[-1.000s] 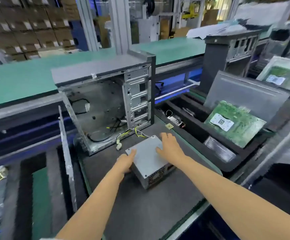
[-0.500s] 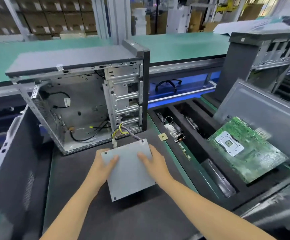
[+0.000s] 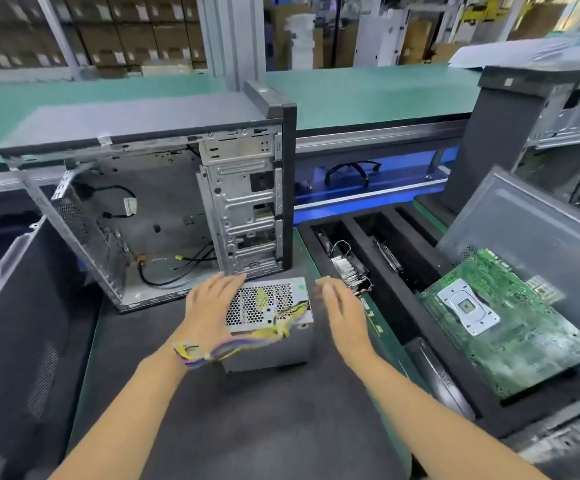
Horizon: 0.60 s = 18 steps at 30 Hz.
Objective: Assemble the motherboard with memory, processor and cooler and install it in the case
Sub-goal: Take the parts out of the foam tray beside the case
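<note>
Both hands at the power supply

Left hand lies flat, fingers spread, on its perforated metal face; right hand hovers beside it, fingers straight, holding nothing.

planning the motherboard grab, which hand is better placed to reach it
Right. The right hand hangs open beside the power supply, on the side of the foam tray where the motherboard lies. The left hand rests on the supply, farther off.

Power supply before open case, motherboard in tray to the right
</note>
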Each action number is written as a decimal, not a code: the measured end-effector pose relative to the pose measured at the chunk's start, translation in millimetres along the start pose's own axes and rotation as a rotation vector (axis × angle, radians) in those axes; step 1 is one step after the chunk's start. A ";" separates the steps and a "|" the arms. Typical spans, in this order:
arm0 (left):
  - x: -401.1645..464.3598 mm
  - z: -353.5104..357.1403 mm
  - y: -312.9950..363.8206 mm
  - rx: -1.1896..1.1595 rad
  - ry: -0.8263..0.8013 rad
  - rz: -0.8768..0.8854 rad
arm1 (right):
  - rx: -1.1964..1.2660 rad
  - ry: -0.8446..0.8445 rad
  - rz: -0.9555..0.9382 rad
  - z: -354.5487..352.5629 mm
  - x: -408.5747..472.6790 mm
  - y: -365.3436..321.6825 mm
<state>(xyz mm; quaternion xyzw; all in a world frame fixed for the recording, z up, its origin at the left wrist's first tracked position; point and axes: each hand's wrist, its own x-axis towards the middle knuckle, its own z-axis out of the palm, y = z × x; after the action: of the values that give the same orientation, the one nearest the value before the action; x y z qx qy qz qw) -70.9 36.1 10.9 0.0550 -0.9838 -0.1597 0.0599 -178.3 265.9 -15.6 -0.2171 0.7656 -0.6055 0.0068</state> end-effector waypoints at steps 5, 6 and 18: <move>32.0 -5.4 14.1 0.152 -0.129 0.095 | -0.406 0.054 0.255 -18.2 80.4 42.5; 38.3 -8.9 14.1 0.124 -0.150 0.083 | -0.510 0.027 0.294 -21.2 93.1 52.1; 72.6 -12.9 -4.3 0.062 -0.067 -0.039 | -0.991 -0.187 0.519 -7.9 172.8 113.7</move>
<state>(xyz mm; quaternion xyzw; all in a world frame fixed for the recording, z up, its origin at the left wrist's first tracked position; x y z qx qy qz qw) -140.4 18.9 28.9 0.0706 -0.9885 -0.1322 0.0221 -373.9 233.9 -75.6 -0.0518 0.9827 -0.1305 0.1205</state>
